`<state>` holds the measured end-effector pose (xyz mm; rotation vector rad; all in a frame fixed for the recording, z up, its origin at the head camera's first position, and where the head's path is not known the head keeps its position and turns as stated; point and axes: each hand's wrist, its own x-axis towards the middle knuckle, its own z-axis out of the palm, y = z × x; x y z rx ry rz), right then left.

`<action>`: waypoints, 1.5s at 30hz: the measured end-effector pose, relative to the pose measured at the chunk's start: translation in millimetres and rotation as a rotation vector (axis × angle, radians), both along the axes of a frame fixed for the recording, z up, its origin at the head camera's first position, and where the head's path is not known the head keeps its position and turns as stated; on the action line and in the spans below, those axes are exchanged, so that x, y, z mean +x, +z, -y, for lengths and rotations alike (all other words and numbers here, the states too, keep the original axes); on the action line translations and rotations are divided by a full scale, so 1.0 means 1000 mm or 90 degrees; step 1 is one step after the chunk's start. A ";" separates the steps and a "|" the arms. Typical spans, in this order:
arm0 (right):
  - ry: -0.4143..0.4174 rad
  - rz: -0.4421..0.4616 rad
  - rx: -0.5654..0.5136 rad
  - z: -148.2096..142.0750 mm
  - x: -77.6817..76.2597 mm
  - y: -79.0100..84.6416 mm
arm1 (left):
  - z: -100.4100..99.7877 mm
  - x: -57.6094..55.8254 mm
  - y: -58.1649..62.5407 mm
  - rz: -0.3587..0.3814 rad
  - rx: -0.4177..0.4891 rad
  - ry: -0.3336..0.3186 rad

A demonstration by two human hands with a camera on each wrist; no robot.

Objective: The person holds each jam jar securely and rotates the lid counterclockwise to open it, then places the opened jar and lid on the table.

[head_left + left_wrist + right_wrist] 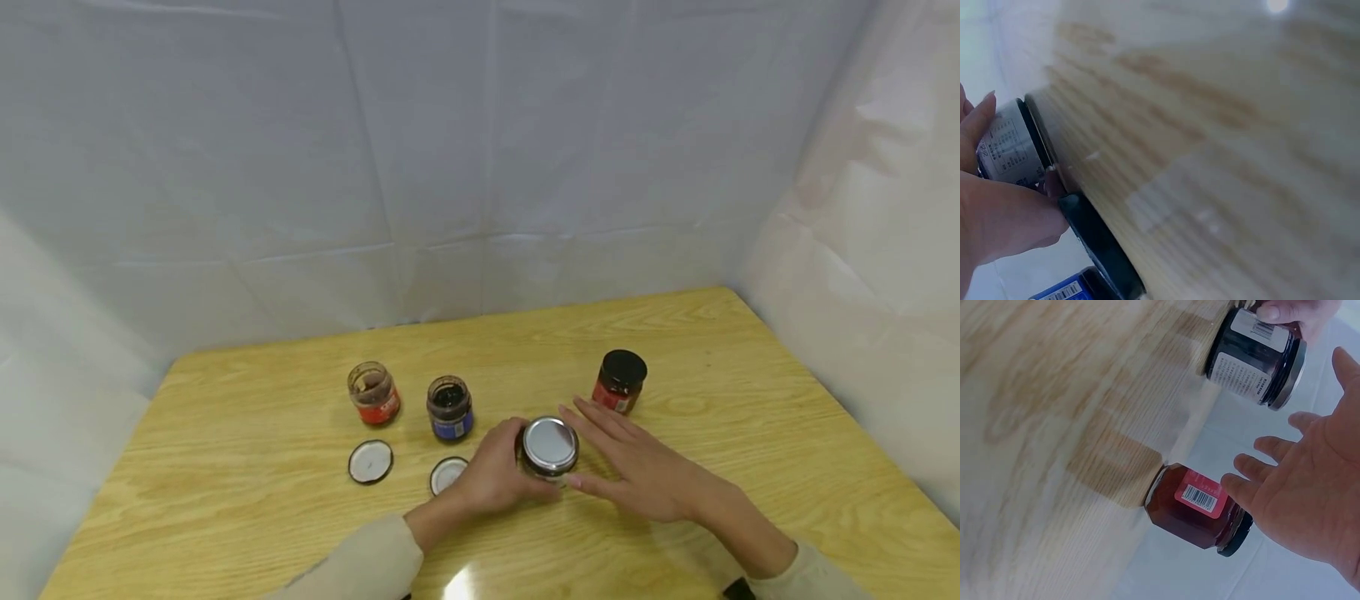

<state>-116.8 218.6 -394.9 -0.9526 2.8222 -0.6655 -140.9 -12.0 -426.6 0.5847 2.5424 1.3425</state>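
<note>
A dark jar (551, 446) with a silver lid stands upright on the wooden table, white labels on its side in the right wrist view. My left hand (495, 473) grips this jar around its left side, thumb toward me. Just right of the lid, my right hand (637, 468) hovers with its fingers spread. In the right wrist view the right hand (1316, 481) holds nothing and is apart from the silver-lidded jar (1250, 359). Beyond the right fingers stands a closed jar (619, 382) with a black lid and red label.
To the left stand an uncovered jar with a red label (373, 393) and an uncovered jar with a blue label (450, 408). One lid (371, 462) lies inside-up before the red-labelled jar. Another lid (447, 473) lies by my left wrist. White sheeting (450, 167) hangs behind the table.
</note>
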 end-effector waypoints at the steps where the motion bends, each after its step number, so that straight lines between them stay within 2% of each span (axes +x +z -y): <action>1: 0.000 0.000 0.000 0.000 0.000 0.000 | 0.000 0.000 0.000 -0.004 -0.005 0.003; 14: 0.005 0.009 -0.010 0.000 -0.001 -0.001 | -0.001 -0.002 0.005 0.006 -0.013 -0.012; 21: -0.002 0.015 -0.017 -0.002 -0.001 0.000 | -0.001 -0.002 0.004 0.001 -0.023 -0.001; 31: -0.023 0.055 -0.041 -0.006 -0.001 0.003 | 0.000 -0.001 0.002 0.052 0.015 0.033; 37: -0.052 0.082 -0.078 -0.014 -0.001 0.017 | 0.000 0.002 0.006 0.064 0.064 0.048; 45: -0.044 0.031 -0.110 -0.021 0.001 0.033 | 0.004 0.006 0.018 0.057 0.109 0.044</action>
